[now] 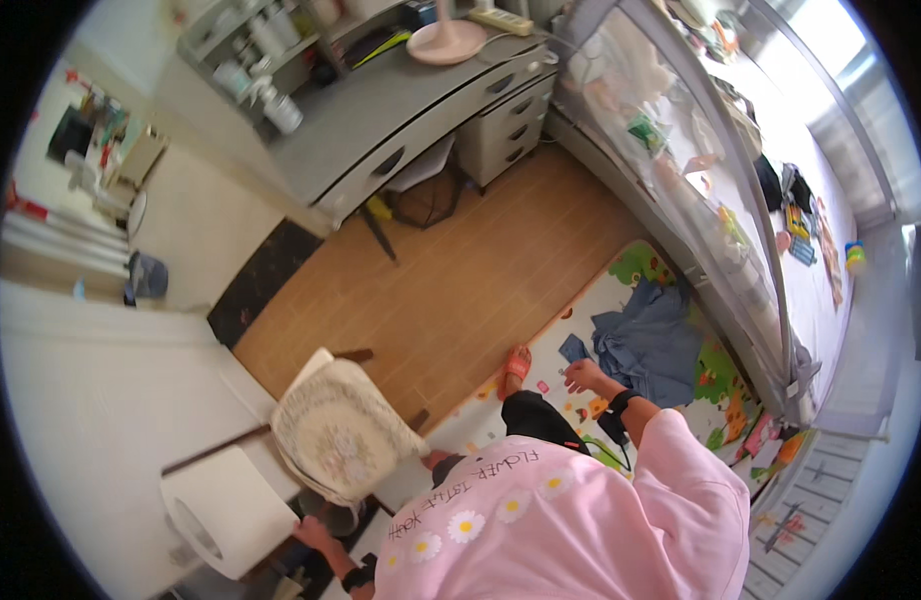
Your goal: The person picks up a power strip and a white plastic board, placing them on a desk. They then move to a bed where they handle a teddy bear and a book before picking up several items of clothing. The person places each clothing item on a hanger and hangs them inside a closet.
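Observation:
My right hand (584, 376), with a black band on its wrist, is over the patterned play mat (541, 405), its fingers loosely bent and apart. Just beyond its fingertips shows a small dark blue flat piece (574, 348); I cannot make out its kind. A crumpled blue garment (649, 340) lies on the mat to the right. At the lower left, my left hand (313, 532) is beside the edge of a white box-like object (226, 512) with an oval opening; its fingers look loosely extended, and whether they touch it is unclear.
A chair with a floral cushion (343, 432) stands left of me. Ahead is a grey desk (381, 120) with drawers, a pump bottle (279, 106) and a pink lamp base (447, 42). A netted bed (681, 190) runs along the right. A dark mat (271, 275) lies by the doorway.

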The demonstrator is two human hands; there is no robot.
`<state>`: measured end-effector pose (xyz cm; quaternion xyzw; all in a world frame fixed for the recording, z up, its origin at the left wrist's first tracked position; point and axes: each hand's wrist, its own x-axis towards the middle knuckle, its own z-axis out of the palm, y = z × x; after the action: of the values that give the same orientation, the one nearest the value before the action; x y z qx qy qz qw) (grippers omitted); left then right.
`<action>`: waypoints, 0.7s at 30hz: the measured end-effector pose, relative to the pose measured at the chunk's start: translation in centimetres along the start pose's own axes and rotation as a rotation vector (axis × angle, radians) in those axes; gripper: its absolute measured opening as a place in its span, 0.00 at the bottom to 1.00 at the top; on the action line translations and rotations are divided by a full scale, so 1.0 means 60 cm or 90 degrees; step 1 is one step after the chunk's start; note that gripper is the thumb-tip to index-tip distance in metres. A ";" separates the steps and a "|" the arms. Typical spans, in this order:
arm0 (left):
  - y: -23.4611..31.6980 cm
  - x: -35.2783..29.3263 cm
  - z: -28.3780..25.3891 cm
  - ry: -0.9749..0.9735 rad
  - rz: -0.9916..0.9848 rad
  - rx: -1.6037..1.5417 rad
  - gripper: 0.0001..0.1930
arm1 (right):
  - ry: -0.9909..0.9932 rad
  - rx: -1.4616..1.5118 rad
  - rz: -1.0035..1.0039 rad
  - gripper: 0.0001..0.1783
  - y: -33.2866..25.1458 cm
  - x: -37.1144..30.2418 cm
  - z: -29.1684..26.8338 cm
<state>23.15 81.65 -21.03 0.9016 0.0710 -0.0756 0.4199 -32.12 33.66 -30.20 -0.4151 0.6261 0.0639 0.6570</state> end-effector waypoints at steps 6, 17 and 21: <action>0.298 -0.183 0.346 -0.391 0.099 -0.049 0.21 | 0.159 0.140 -0.080 0.10 -0.070 -0.007 -0.198; 0.708 -0.408 0.782 -0.671 0.366 0.053 0.14 | 0.176 0.224 -0.250 0.10 -0.262 0.000 -0.465; 0.883 -0.536 0.953 -0.814 0.334 -0.079 0.13 | 0.239 0.217 -0.410 0.10 -0.438 -0.005 -0.619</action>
<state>-2.56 1.90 -11.50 0.6419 -0.4064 -0.4836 0.4346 -44.89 -6.43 -12.96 -0.4795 0.5750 -0.3264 0.5770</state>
